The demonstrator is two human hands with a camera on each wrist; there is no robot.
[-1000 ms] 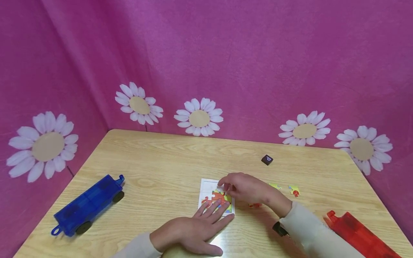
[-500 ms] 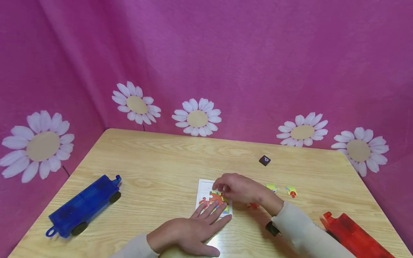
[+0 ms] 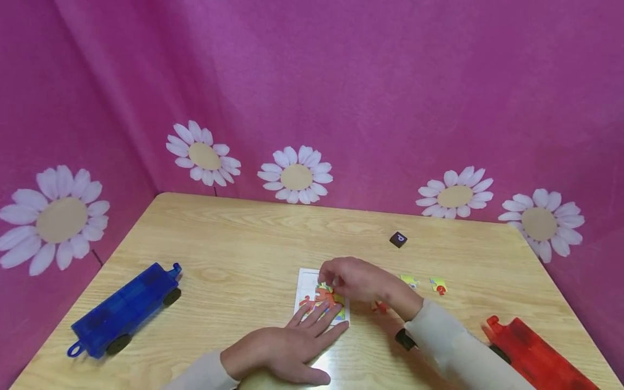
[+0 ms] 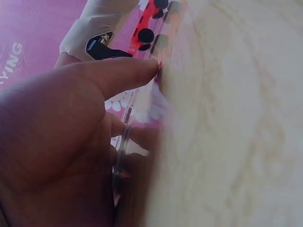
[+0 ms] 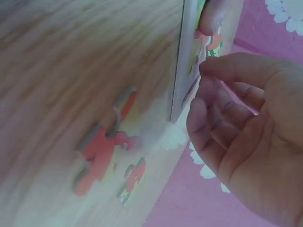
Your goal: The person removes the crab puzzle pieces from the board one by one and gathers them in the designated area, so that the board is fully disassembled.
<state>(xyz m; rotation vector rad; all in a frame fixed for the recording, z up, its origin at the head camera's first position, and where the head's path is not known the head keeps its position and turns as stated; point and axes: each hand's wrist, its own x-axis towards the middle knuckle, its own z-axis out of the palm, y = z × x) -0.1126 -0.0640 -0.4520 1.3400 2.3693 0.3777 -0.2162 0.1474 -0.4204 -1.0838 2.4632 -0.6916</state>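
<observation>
1. The puzzle tray (image 3: 307,278) lies flat on the worktop (image 3: 234,244), its near part under the left hand (image 3: 292,346), whose fingers are straight and slightly apart.
2. The right hand (image 3: 352,278) is at the tray's far right part, fingers bent with their tips near one another; whether they pinch a piece I cannot tell.
3. The seated pieces (image 3: 325,294) and loose pieces (image 3: 439,285) look thin, light and stiff, probably easy to nudge askew. Their edges seem the best hold, between thumb and forefinger; the tray is best steadied by its border.
4. Count: one tray; three loose pieces in sight right of it; seated pieces, partly covered, uncountable; two toy wagons, one blue wagon (image 3: 128,311) and one red wagon (image 3: 541,349); one black tile (image 3: 398,239).
</observation>
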